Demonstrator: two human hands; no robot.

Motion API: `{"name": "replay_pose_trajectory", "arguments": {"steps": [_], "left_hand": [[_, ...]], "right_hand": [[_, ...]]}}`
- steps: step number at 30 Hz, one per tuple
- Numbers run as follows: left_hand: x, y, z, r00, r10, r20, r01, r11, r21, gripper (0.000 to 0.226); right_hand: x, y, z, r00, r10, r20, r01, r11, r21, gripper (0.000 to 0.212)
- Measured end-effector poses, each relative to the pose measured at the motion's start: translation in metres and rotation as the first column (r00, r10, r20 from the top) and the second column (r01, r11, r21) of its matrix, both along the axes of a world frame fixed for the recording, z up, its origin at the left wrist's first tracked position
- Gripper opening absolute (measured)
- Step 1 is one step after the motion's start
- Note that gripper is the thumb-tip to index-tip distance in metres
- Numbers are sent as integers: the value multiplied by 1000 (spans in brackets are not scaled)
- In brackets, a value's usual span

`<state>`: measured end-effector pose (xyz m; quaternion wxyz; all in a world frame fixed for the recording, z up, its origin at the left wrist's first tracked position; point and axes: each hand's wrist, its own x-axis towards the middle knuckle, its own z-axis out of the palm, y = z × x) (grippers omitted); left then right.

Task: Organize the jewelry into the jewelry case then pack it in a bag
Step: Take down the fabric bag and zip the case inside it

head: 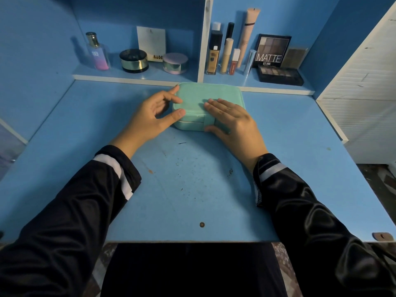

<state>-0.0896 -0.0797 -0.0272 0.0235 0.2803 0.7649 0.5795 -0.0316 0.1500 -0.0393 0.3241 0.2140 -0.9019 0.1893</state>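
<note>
**Both hands on the closed jewelry case**

A small round brown spot sits on the blue desk close to its front edge. Two arms in black sleeves with a white band reach forward over the scuffed surface.

Toward the back of the desk, just in front of the shelf, lies the mint-green jewelry case, its lid down and a tab folded over the front wall.

The left hand is spread loosely at the case's left side. Its thumb tip touches the front left corner and its fingertips rest at the lid's left edge, not clenched around anything. The right hand lies flat on the lid's right half, fingers straight and together, with the thumb down against the front wall beside the tab.

On the shelf behind, from the left, stand a perfume bottle, a black jar, a white card and a lilac compact. Past the divider stands a row of makeup tubes. To their right an eyeshadow palette marked MATTE stands upright, and a dark palette lies flat before it.
</note>
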Motion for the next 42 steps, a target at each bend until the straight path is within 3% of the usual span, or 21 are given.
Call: {"name": "replay_pose_trajectory", "arguments": {"steps": [9, 12, 15, 19, 22, 26, 31, 36, 42], "left_hand": [[5, 4, 2, 999, 23, 46, -24, 999, 24, 17], [9, 6, 2, 997, 41, 67, -42, 999, 15, 22], [15, 10, 2, 996, 66, 67, -65, 998, -10, 32], [20, 22, 4, 976, 206, 72, -204, 978, -35, 41], [23, 34, 5, 942, 287, 173, -294, 956, 17, 46], [26, 47, 3, 919, 335, 209, -343, 939, 1, 53], [24, 52, 0, 905, 391, 166, -386, 920, -63, 54], [20, 49, -4, 907, 401, 127, -395, 916, -68, 51], [19, 49, -5, 909, 403, 106, -399, 915, -60, 45]], "right_hand": [[-1, 0, -4, 1000, -24, 4, 25, 998, -54, 50], [3, 3, -2, 989, -70, 127, 100, 962, -253, 55], [10, 6, 8, 956, -79, 282, 210, 855, -474, 60], [16, 7, 13, 883, -54, 466, 324, 787, -524, 76], [14, 9, 10, 850, -14, 526, 348, 765, -542, 83], [9, 17, 9, 843, 24, 537, 328, 768, -550, 88], [5, 22, 6, 849, 49, 527, 305, 768, -563, 87], [5, 24, 5, 847, 60, 529, 309, 754, -580, 98], [6, 29, 5, 851, 113, 512, 278, 730, -624, 91]]}}
